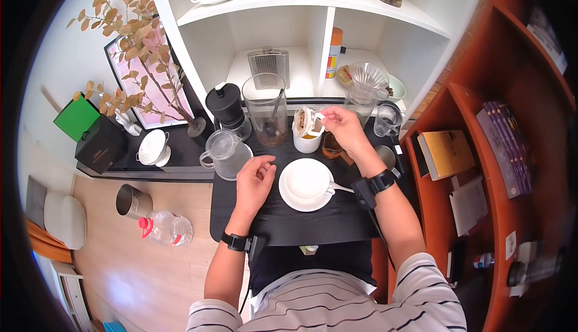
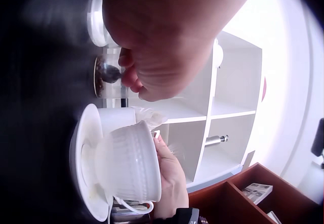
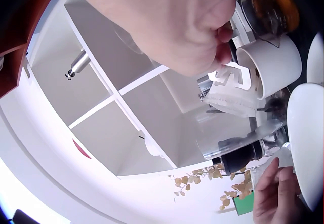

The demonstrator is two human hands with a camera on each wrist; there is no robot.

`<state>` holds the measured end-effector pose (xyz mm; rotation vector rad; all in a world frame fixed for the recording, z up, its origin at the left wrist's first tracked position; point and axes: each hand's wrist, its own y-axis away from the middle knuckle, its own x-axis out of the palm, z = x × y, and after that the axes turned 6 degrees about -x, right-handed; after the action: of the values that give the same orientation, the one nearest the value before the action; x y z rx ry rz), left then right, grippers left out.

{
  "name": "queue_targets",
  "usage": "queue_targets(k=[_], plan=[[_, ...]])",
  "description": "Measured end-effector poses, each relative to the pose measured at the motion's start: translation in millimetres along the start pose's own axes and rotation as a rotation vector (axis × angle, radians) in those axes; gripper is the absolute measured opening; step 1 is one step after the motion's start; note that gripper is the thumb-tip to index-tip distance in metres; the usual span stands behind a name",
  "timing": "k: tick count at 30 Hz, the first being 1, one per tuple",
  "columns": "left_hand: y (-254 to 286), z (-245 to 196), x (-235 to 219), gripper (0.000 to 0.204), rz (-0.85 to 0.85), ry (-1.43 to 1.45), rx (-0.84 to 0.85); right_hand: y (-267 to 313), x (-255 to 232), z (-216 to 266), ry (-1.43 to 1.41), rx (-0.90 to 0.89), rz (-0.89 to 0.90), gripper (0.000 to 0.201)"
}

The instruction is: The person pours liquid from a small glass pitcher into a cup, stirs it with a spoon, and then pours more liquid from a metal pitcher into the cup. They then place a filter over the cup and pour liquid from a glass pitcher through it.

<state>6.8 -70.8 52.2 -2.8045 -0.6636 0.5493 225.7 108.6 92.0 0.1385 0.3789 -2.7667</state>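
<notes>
My right hand [image 1: 346, 130] pinches the white paper side tab of a drip coffee bag [image 1: 306, 119] at the mouth of a white mug [image 1: 307, 145]. The right wrist view shows the folded paper holder [image 3: 234, 77] at my fingertips and the bag tipped over the mug's rim. My left hand [image 1: 254, 181] holds nothing, its fingers loosely bent, beside a frosted glass jug [image 1: 227, 156]. Between my hands, a white cup [image 1: 308, 183] stands on a saucer [image 1: 288, 197], with a spoon handle [image 1: 343, 188] sticking out to the right.
Behind the jug are a black hand grinder [image 1: 226, 102] and a tall glass vessel [image 1: 265, 106]. A small glass pot of amber liquid [image 1: 330, 146] sits right of the mug. A ribbed glass dripper [image 1: 367, 78] stands behind. White shelving [image 1: 253, 19] rises at the back; a brown bookcase [image 1: 460, 106] stands right.
</notes>
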Motion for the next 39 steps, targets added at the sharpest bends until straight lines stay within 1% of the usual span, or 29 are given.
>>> queue_targets(k=[2, 3, 5, 6, 8, 9, 13, 15, 16, 18, 19, 21, 22, 24, 28, 31, 34, 36, 37, 39], plan=[[-6, -8, 0, 0.025, 0.037, -0.048, 0.081, 0, -3, 3, -0.074, 0.013, 0.008, 0.018], [-10, -12, 0, 0.025, 0.032, -0.05, 0.079, -1, -4, 3, -0.075, 0.012, 0.013, 0.018], [-19, -19, 2, 0.035, 0.068, -0.135, 0.193, -3, -8, 3, -0.135, 0.047, 0.012, 0.019], [-23, -23, 4, 0.035, 0.062, -0.134, 0.191, -4, -11, 2, -0.133, 0.047, 0.018, 0.019], [-32, -30, 10, 0.045, 0.061, -0.172, 0.29, -6, -16, 1, -0.152, 0.058, 0.063, 0.019], [-36, -33, 13, 0.053, 0.074, -0.189, 0.306, -5, -17, 1, -0.17, 0.059, 0.065, 0.019], [-48, -39, 32, 0.059, 0.027, -0.227, 0.302, -6, -21, 4, -0.192, 0.055, 0.096, 0.017], [-53, -38, 40, 0.066, 0.05, -0.19, 0.175, -5, -23, 5, -0.217, 0.059, 0.127, 0.014], [-54, -39, 42, 0.066, 0.048, -0.188, 0.175, -5, -23, 5, -0.214, 0.059, 0.128, 0.014], [-58, -41, 46, 0.071, 0.098, -0.159, 0.109, -5, -23, 5, -0.309, 0.07, 0.173, 0.013], [-59, -42, 47, 0.071, 0.093, -0.157, 0.106, -6, -24, 4, -0.306, 0.071, 0.178, 0.013], [-63, -44, 47, 0.074, 0.167, -0.136, 0.105, -7, -25, 4, -0.363, 0.066, 0.213, 0.013], [-64, -44, 48, 0.074, 0.164, -0.135, 0.104, -9, -26, 3, -0.362, 0.065, 0.216, 0.013], [-67, -44, 49, 0.071, 0.196, -0.071, 0.132, -12, -27, 2, -0.387, 0.071, 0.234, 0.013], [-71, -46, 52, 0.074, 0.208, -0.078, 0.158, -16, -27, 0, -0.346, 0.084, 0.226, 0.015], [-74, -50, 52, 0.079, 0.223, -0.125, 0.146, -17, -26, 3, -0.308, 0.084, 0.252, 0.016], [-75, -51, 51, 0.083, 0.24, -0.193, 0.19, -17, -27, 6, -0.266, 0.093, 0.258, 0.014], [-77, -46, 52, 0.089, 0.208, -0.231, 0.309, -18, -27, 5, -0.303, 0.067, 0.294, 0.012], [-77, -45, 52, 0.089, 0.211, -0.232, 0.308, -19, -28, 4, -0.305, 0.068, 0.293, 0.012], [-78, -43, 53, 0.091, 0.177, -0.29, 0.388, -21, -29, 2, -0.27, 0.051, 0.304, 0.011]])
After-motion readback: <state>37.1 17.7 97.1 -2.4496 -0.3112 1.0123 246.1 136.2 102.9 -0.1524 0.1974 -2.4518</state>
